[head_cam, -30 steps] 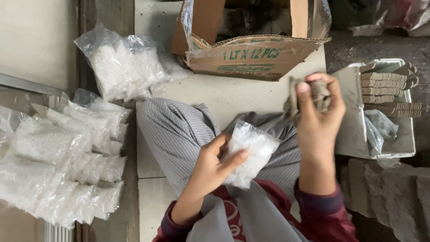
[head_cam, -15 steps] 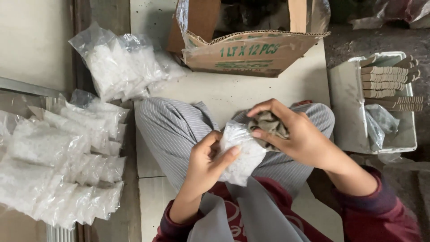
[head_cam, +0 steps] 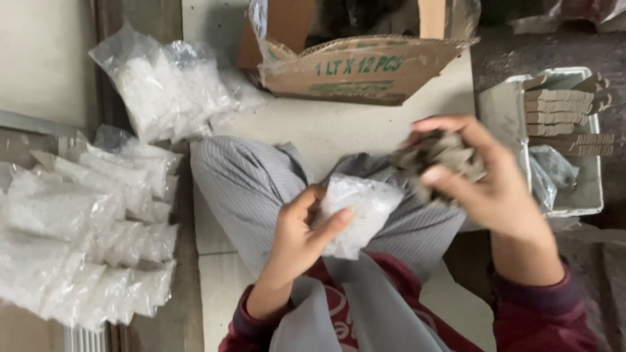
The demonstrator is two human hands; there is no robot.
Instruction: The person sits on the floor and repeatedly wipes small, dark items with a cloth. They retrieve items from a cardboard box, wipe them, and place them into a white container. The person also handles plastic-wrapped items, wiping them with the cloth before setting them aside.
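Left hand [head_cam: 297, 244] fingers clamped on small clear bag of white granules [head_cam: 355, 212]; right hand [head_cam: 486, 189], just right of bag, fingers closed around grey-brown crumpled wad [head_cam: 433, 160].

cardboard box [head_cam: 355, 68], bagged white heaps [head_cam: 78, 228]
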